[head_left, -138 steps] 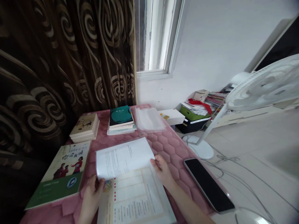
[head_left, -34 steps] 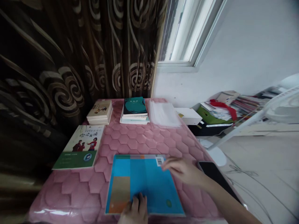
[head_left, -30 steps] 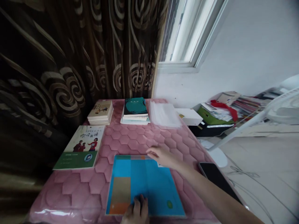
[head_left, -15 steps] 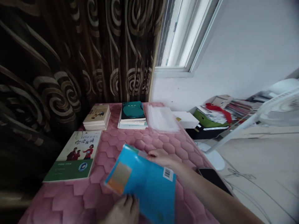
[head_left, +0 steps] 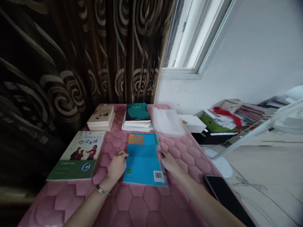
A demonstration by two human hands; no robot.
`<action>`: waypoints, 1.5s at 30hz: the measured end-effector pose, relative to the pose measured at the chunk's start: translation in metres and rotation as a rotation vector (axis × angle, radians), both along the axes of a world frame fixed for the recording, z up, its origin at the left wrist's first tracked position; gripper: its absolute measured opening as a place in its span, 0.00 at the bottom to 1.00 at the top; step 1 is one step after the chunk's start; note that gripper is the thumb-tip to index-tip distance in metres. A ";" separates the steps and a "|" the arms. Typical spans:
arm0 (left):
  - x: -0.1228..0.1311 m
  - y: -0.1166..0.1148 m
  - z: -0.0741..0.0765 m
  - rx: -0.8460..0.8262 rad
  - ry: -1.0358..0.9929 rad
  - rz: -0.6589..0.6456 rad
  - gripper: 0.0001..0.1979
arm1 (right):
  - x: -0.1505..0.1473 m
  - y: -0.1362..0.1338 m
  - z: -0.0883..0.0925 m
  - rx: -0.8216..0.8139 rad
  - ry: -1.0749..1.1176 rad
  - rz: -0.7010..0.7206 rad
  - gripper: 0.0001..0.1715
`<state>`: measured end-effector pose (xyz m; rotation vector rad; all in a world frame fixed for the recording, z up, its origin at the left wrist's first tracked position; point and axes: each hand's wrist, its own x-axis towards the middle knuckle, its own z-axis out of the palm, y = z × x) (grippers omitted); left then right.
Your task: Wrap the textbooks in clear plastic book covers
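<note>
The left hand and the right hand have their fingers clamped on opposite side edges of the blue barcoded book, which is between them, over the pink-covered table.

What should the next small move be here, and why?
Probably raise the blue book evenly with both hands: the left hand grips one side edge and the right hand the opposite one, and nothing lies on top of it. Whether it already clears the pink cover is hard to tell.
</note>
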<state>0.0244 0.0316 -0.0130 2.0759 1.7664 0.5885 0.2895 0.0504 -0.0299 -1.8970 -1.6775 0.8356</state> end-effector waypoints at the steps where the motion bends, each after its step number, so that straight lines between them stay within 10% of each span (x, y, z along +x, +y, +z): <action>1: 0.002 -0.002 0.001 -0.029 -0.061 0.062 0.19 | 0.000 0.000 0.003 -0.007 -0.061 0.015 0.23; 16: 0.013 -0.007 0.008 -0.163 -0.305 0.362 0.06 | -0.015 -0.003 0.016 0.078 -0.723 0.122 0.30; 20: 0.013 -0.001 0.010 -0.177 -0.233 0.346 0.08 | -0.029 -0.012 0.015 0.346 -0.709 0.278 0.29; 25: 0.014 -0.001 0.011 -0.158 -0.202 0.345 0.10 | -0.039 -0.018 0.001 0.309 -0.596 0.477 0.40; 37: 0.011 0.002 -0.001 -0.124 -0.117 0.339 0.09 | -0.016 0.077 0.008 0.069 -0.570 0.333 0.42; 45: 0.054 0.001 0.006 0.073 0.313 0.296 0.19 | -0.039 0.021 -0.006 0.310 -0.634 0.339 0.35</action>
